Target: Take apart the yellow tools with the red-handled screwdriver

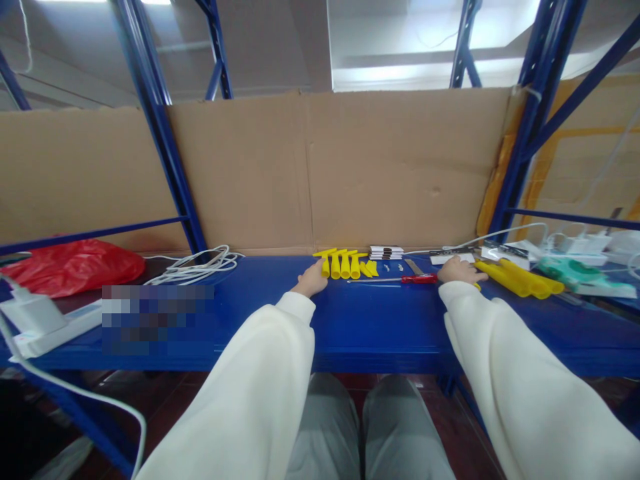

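My left hand point(311, 279) is at the left end of a row of yellow T-shaped plastic pieces point(345, 267), its fingers closed on the leftmost one. Small yellow bits point(369, 269) lie at the row's right end. Over on the right, my right hand point(457, 270) rests low over the table with its fingers apart, beside several long yellow tubes point(520, 279). A small yellow part shows at its underside. Just left of that hand lies a screwdriver point(419, 279) with a red handle, its shaft pointing left. Tiny metal parts point(400, 268) and a flat grey metal strip point(413, 267) lie behind it.
A stack of white-and-black packs point(386, 253) stands behind the screwdriver. Coiled white cable point(200, 265), a red plastic bag point(75, 267) and a power strip point(60, 330) are left. A green-and-white package point(583, 275) lies right. Cardboard point(310, 173) walls the back between blue posts point(170, 160).
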A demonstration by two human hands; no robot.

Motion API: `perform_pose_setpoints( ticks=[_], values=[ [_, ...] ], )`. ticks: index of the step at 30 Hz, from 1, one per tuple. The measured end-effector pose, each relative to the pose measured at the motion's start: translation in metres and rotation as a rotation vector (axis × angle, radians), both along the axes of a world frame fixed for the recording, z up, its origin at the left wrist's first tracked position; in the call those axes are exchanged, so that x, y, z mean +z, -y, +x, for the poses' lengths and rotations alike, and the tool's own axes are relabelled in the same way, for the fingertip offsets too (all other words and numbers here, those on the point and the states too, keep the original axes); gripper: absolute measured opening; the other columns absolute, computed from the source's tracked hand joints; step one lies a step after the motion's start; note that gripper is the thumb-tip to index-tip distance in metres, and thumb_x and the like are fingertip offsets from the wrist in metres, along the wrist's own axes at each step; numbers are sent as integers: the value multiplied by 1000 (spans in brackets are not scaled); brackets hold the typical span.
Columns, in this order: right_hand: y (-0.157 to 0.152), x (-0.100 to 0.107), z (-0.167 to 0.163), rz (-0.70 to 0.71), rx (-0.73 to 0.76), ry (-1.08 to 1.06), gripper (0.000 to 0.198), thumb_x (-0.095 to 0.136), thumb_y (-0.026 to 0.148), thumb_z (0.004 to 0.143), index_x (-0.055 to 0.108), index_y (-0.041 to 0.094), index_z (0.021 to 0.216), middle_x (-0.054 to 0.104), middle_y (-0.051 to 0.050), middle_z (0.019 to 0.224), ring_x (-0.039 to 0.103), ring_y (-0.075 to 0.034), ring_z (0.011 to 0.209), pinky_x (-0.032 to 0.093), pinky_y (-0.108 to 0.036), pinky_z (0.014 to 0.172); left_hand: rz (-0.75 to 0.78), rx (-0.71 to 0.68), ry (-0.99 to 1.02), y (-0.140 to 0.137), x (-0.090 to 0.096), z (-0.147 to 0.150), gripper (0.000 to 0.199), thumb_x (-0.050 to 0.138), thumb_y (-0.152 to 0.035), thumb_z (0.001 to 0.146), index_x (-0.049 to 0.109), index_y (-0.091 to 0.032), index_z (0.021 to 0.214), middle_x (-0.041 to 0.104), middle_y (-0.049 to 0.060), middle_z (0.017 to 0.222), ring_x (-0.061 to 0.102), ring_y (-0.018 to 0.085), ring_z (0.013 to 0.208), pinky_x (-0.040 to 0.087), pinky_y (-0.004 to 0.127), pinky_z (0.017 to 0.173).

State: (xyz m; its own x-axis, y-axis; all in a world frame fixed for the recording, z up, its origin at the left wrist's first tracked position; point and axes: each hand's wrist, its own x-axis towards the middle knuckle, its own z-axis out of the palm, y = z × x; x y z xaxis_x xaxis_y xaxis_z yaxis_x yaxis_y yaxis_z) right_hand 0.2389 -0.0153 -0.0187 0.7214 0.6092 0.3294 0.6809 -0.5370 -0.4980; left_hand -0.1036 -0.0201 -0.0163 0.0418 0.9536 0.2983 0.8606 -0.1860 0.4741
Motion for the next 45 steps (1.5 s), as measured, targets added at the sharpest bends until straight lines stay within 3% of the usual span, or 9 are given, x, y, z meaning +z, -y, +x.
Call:
perform_pose_setpoints(
  ticks=[10,17,20,27,31,34,39,45],
  values=[
    [6,2,-3,20,30,21,48,37,14,90,59,9,132,61,-33,126,58,-43,119,34,-66,95,44,-7,50,-2,-1,1,63,59,-18,83,51,-21,146,61,15,142,52,34,137,35,52,116],
    [13,19,-11,91,89,122,46,43,12,86,58,9,129,61,-29,123,57,-41,119,39,-59,95,78,-18,136,-2,3,0,61,63,-14,82,56,-24,142,61,13,142,54,33,135,39,51,113],
    [14,31,-24,120,212,178,47,45,12,86,55,8,131,60,-27,122,58,-37,115,43,-50,95,114,-65,207,-4,3,2,61,64,-16,83,54,-23,143,62,12,142,55,29,134,41,47,113],
    [-4,52,-89,412,662,276,55,45,9,85,51,10,140,58,-21,126,56,-33,115,43,-43,102,267,-175,422,-4,6,7,63,62,-25,89,46,-16,149,57,15,146,55,25,135,41,38,114],
    [-16,39,-125,545,1034,367,57,38,8,88,52,17,142,61,-16,129,54,-29,121,41,-45,110,294,-201,432,-1,9,7,59,62,-27,90,49,-16,146,58,13,146,54,26,135,42,37,113],
    [-17,20,-137,509,1216,395,56,38,8,88,53,16,142,61,-16,132,53,-28,124,41,-48,111,317,-246,403,2,11,8,50,61,-24,90,57,-16,139,65,11,137,60,26,127,45,37,110],
    [-12,3,-138,470,1323,397,54,39,13,91,51,16,143,59,-18,135,53,-29,127,41,-53,111,330,-268,399,2,11,8,36,57,-24,91,70,-17,124,71,7,128,63,26,122,49,35,106],
    [-8,2,-140,508,1360,373,56,38,12,91,48,21,146,59,-16,133,53,-28,127,42,-54,111,333,-420,570,-7,7,11,33,57,-29,92,74,-13,116,74,10,123,64,26,121,48,37,108]
  ],
)
